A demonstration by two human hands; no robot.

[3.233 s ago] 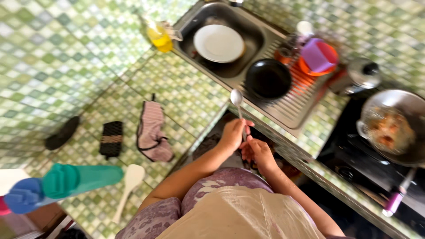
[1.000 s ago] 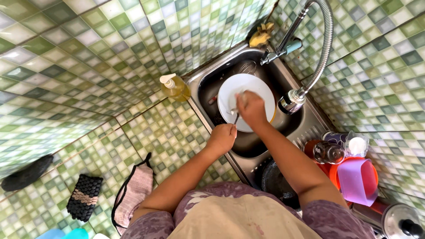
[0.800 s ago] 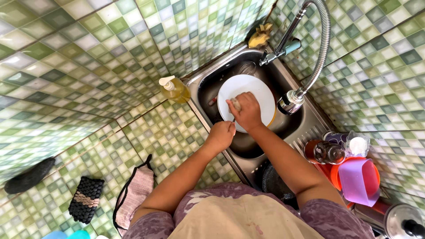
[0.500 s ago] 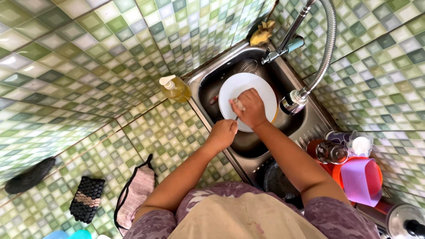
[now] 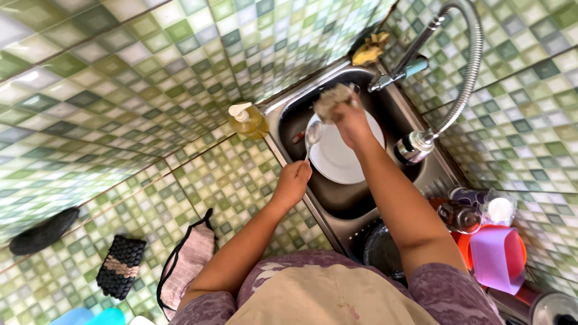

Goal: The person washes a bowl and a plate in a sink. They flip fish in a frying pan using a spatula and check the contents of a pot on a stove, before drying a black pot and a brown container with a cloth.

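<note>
The left hand [image 5: 293, 180] has its fingers clenched round the handle of one metal spoon [image 5: 312, 133], bowl up over the white plate [image 5: 343, 153] in the sink [image 5: 415, 180], while the right hand [image 5: 349, 117] grips one scrubbing sponge [image 5: 333, 98] just above and beside that bowl. To scrub well, I judge the left fingers should hold the handle firm and low while the sponge wraps the bowl on both faces. One soap bottle [image 5: 248, 119] stands on the bench left of the fingers.

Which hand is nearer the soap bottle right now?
Left. The left hand, holding the spoon, sits just below the soap bottle; the right hand, gripping a sponge, is farther off over the sink.
</note>
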